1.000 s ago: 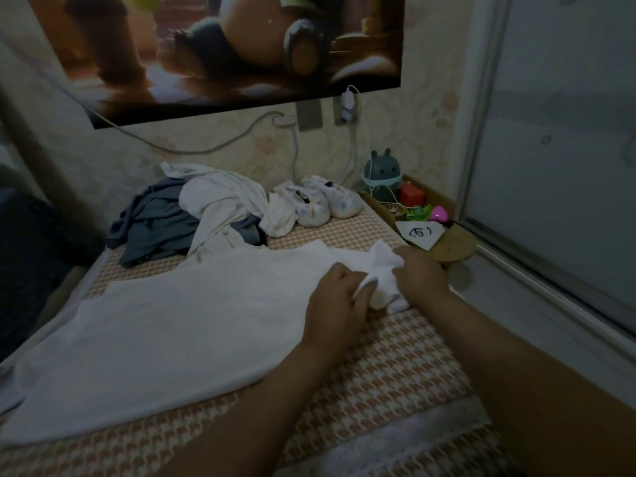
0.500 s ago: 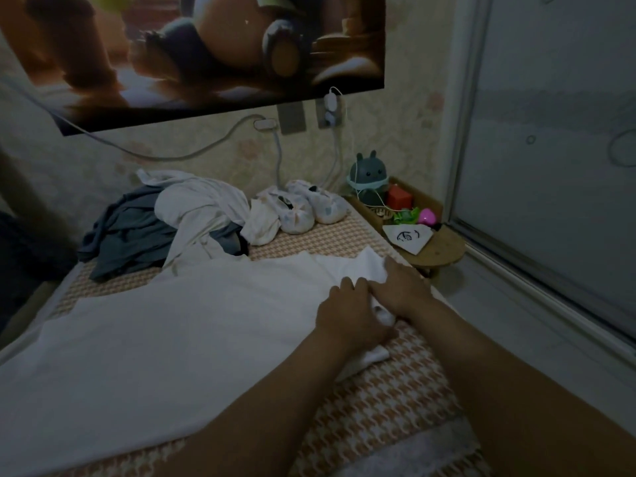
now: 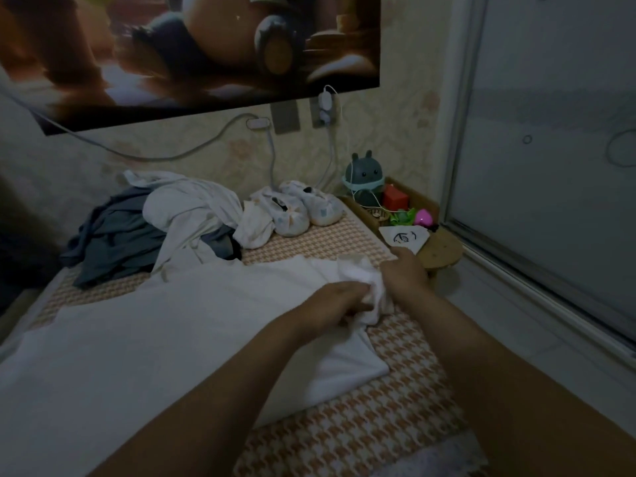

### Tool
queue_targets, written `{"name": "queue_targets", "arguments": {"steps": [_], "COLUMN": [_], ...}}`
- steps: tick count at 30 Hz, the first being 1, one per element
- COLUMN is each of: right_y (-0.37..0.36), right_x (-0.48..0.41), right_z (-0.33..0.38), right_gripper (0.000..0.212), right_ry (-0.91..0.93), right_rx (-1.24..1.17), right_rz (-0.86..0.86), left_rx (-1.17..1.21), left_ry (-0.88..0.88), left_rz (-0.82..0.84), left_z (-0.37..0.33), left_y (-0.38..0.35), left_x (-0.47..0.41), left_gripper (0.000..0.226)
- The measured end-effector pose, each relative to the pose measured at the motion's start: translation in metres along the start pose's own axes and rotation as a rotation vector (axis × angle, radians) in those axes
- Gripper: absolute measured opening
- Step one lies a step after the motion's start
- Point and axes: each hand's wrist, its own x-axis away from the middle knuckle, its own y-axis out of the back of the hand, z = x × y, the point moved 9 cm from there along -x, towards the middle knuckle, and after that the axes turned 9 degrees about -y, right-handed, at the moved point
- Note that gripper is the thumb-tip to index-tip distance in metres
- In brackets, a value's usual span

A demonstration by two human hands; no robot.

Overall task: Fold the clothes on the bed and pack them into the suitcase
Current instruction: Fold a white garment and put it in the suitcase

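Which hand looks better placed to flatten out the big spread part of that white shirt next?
Left, probably. The left hand lies over the white shirt, whose flat part spreads out to its left. The right hand grips the bunched end near the right edge of the bed.

Dim room: a cartoon poster [image 3: 189, 46] on pale patterned wallpaper [image 3: 399, 125], a frosted glass door [image 3: 550, 139] and low wooden stool [image 3: 444, 251] at right.

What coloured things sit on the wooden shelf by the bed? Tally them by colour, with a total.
Teal bunny: 1
Red block: 1
Green toy: 1
Pink toy: 1
White card: 1
Total: 5
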Motion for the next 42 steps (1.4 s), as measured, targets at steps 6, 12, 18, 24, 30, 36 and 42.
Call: {"name": "queue_targets", "arguments": {"steps": [6, 12, 18, 24, 30, 36, 42], "right_y": [-0.009, 0.024, 0.031, 0.019, 0.006, -0.008, -0.058], "right_x": [0.005, -0.002, -0.015, -0.014, -0.01, 0.019, 0.093], "right_z": [-0.022, -0.027, -0.033, -0.032, -0.014, 0.031, 0.079], "right_gripper": [0.05, 0.031, 0.032, 0.034, 0.038, 0.018, 0.011], "right_ry": [-0.008, 0.0, -0.042, 0.118, 0.137, 0.227, 0.264], "right_rx": [0.419, 0.442, 0.417, 0.387, 0.302, 0.17, 0.011], "right_rz": [0.134, -0.145, -0.094, 0.038, 0.154, 0.266, 0.722], "left_rx": [-0.477, -0.761, -0.969, -1.133, -0.901, -0.519, -0.847], "left_ry": [-0.254, -0.231, -0.205, -0.115, -0.279, -0.364, -0.151], "left_rz": [-0.354, -0.001, 0.05, 0.195, -0.017, -0.238, -0.104], "left_z": [-0.014, 0.011, 0.015, 0.011, -0.048, -0.069, 0.002], "left_y": [0.049, 0.021, 0.005, -0.016, 0.022, 0.111, 0.183], "left_x": [-0.037, -0.099, -0.143, -0.173, -0.159, -0.086, 0.006], "left_gripper": [0.034, 0.05, 0.053, 0.062, 0.025, 0.022, 0.054]}}
